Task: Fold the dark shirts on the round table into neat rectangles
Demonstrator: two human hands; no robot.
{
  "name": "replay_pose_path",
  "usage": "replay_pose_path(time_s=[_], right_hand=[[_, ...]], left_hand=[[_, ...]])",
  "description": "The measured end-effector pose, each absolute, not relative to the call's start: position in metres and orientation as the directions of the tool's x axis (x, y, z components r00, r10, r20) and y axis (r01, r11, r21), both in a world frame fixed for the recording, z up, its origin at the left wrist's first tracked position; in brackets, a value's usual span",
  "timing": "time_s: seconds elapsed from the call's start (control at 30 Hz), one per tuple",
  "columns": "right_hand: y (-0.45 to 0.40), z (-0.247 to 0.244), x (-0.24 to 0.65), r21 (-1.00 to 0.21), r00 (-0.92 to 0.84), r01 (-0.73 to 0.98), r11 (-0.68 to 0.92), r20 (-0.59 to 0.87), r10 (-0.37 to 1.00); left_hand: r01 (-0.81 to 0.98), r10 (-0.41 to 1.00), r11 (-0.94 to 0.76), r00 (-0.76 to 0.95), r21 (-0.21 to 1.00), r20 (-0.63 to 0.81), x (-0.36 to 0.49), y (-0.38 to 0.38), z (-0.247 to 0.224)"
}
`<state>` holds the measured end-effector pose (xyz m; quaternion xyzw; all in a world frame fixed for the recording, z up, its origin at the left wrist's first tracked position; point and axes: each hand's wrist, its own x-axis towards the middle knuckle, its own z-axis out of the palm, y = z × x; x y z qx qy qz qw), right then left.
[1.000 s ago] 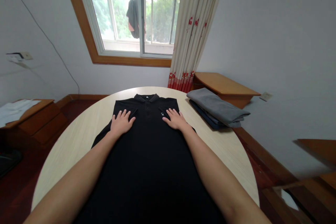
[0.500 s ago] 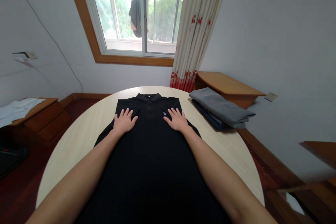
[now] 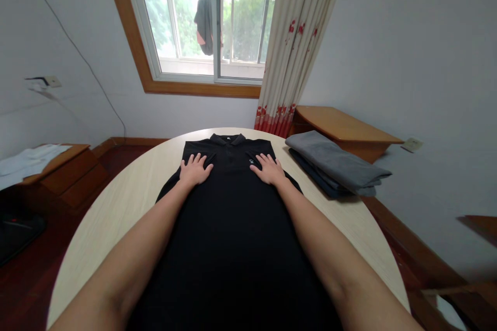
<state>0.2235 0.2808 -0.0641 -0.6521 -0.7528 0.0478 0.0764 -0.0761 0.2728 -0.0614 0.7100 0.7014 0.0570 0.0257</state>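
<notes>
The black shirt (image 3: 229, 217) lies flat on the round surface (image 3: 116, 207), collar away from the person. The left hand (image 3: 194, 170) and right hand (image 3: 269, 169) rest on its chest, palms down, each grip open with fingers spread. Folded grey clothes (image 3: 334, 164) lie near, to the right.

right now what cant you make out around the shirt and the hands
- Shirt hem: head view, cut off by the bottom edge.
- Shirt sleeves: folded under or hidden by the forearms, cannot tell.
- Chest logo: too small to read.
- Cloth under the left hand and right hand: covered by the palms.
- Folded pile: piece count unclear.
</notes>
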Motion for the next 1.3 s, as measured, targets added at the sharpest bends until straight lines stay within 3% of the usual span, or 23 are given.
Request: replay_pose_path(time_s=[0.13,0.27,0.37,0.5,0.6,0.77,0.87,1.1,1.17,1.3], right_hand=[[0.290,-0.059,0.222,-0.123,-0.129,0.983,0.136,0.060,0.990],[0.268,-0.053,0.199,-0.027,-0.164,0.985,0.171,0.184,0.969],[0.238,-0.055,0.177,-0.094,-0.270,0.952,0.290,0.183,0.945],[0.202,-0.060,0.168,-0.222,-0.280,0.930,0.292,0.085,0.956],[0.184,-0.056,0.181,-0.232,-0.226,0.945,0.231,0.047,0.973],[0.155,-0.043,0.201,-0.223,-0.177,0.959,0.177,0.019,0.984],[0.140,-0.042,0.201,-0.265,-0.194,0.944,0.196,0.032,0.980],[0.128,-0.048,0.206,-0.368,-0.215,0.900,0.232,0.089,0.973],[0.127,-0.048,0.211,-0.382,-0.216,0.893,0.236,0.095,0.972],[0.128,-0.047,0.217,-0.387,-0.224,0.888,0.248,0.106,0.969]], left_hand=[[0.994,0.999,-0.017,0.013,0.112,0.032,-0.074,0.285,-0.059],[0.999,0.992,-0.031,0.026,0.033,0.121,-0.059,0.264,-0.053],[0.988,0.978,-0.156,0.151,0.021,0.147,-0.042,0.226,-0.054],[0.968,0.970,-0.242,0.241,0.070,0.012,-0.044,0.176,-0.059],[0.979,0.979,-0.202,0.202,0.037,-0.012,-0.072,0.150,-0.059],[0.999,0.991,0.036,-0.031,-0.040,0.130,-0.133,0.121,-0.053],[0.985,0.979,0.163,-0.169,0.057,0.113,-0.157,0.113,-0.048],[0.762,0.961,0.265,-0.257,0.591,-0.099,-0.163,0.091,-0.034],[0.678,0.946,0.324,-0.249,0.659,-0.209,-0.164,0.078,-0.027],[0.638,0.920,0.358,-0.117,0.682,-0.374,-0.171,0.062,-0.003]])
